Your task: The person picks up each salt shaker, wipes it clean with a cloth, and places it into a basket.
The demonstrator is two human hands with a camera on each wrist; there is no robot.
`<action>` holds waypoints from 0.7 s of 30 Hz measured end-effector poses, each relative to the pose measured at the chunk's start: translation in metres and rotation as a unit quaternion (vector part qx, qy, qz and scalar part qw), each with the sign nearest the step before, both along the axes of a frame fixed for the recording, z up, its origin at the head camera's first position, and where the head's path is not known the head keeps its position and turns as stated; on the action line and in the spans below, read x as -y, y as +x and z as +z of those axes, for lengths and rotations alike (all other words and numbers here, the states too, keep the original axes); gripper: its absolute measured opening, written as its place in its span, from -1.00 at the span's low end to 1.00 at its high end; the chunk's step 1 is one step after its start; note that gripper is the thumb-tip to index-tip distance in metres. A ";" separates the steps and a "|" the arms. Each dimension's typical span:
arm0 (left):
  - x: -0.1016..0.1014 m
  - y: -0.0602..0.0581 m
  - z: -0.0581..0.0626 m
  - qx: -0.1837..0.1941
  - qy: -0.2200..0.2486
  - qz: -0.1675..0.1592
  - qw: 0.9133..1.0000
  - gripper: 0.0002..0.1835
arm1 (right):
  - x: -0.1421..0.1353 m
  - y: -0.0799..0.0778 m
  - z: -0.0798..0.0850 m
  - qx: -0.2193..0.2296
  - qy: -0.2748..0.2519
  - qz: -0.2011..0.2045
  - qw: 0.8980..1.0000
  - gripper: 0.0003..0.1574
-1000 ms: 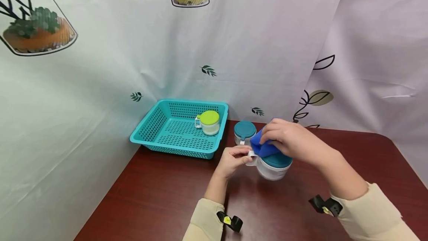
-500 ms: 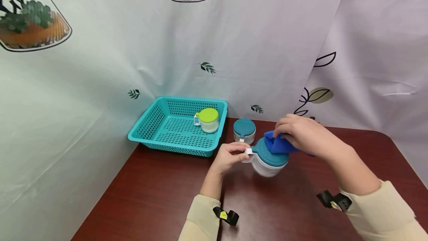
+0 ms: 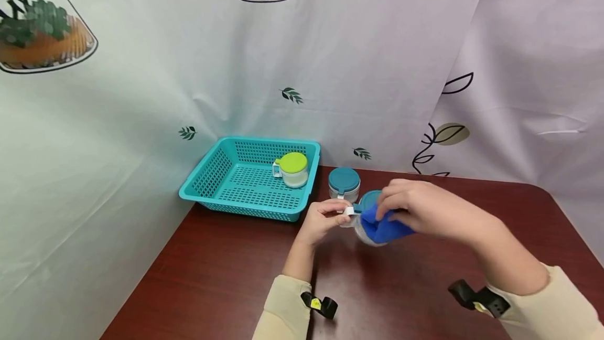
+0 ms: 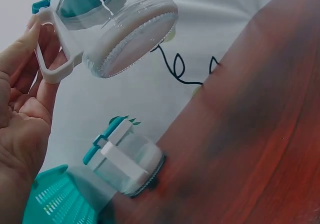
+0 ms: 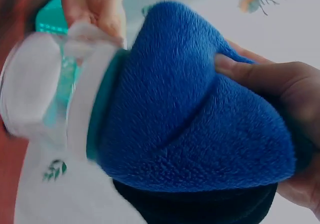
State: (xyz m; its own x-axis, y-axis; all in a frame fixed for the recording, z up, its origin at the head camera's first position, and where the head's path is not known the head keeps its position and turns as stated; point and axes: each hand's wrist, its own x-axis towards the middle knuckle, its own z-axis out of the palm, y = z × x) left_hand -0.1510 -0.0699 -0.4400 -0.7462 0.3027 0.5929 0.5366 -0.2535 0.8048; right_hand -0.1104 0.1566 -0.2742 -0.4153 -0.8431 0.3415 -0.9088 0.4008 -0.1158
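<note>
My left hand (image 3: 317,223) pinches the white handle of a clear seasoning jar (image 4: 132,43) with a teal lid, held tilted above the table. My right hand (image 3: 417,204) grips a blue cloth (image 3: 384,228) and presses it against the jar. In the head view the cloth covers much of the jar's right front side, and part of the teal lid (image 3: 369,200) shows behind it. The right wrist view shows the fluffy cloth (image 5: 195,114) folded against the lid end. Just behind the held jar stands a second teal-lidded jar (image 3: 344,180), upright on the table.
A turquoise plastic basket (image 3: 240,189) stands at the back left, against the cloth backdrop (image 3: 368,67). Inside it, toward the right, sits a jar with a lime-green lid (image 3: 293,163). The dark red wooden table (image 3: 226,272) extends around and in front of the hands.
My right hand slid the blue cloth rightward across the lid, then down and left onto the jar's front side. My left hand keeps its pinch on the handle, barely moving.
</note>
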 end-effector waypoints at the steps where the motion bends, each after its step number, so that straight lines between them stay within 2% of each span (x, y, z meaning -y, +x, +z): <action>1: 0.001 0.000 0.001 0.000 0.004 0.000 1.000 -0.76 | -0.004 -0.001 0.002 0.000 -0.002 -0.007 1.000 -0.69; 6: -0.002 0.001 0.003 -0.004 0.000 -0.034 0.999 -0.57 | -0.014 -0.017 0.004 -0.006 0.009 -0.097 0.995 -0.70; 9: -0.007 0.004 0.003 0.003 -0.016 -0.059 0.998 -0.59 | -0.009 -0.027 0.001 0.000 0.018 -0.127 0.992 -0.75; 12: -0.011 0.008 0.005 0.022 -0.029 -0.052 0.998 -0.70 | 0.002 -0.029 -0.002 0.004 0.020 -0.119 0.993 -0.80; 15: -0.012 0.010 0.008 0.035 -0.034 -0.022 0.999 -0.78 | 0.010 -0.024 -0.002 0.000 0.018 -0.095 0.995 -0.82; 21: -0.007 0.007 0.010 0.023 -0.028 0.013 0.999 -0.80 | 0.011 -0.004 0.002 -0.004 0.018 -0.060 0.998 -0.78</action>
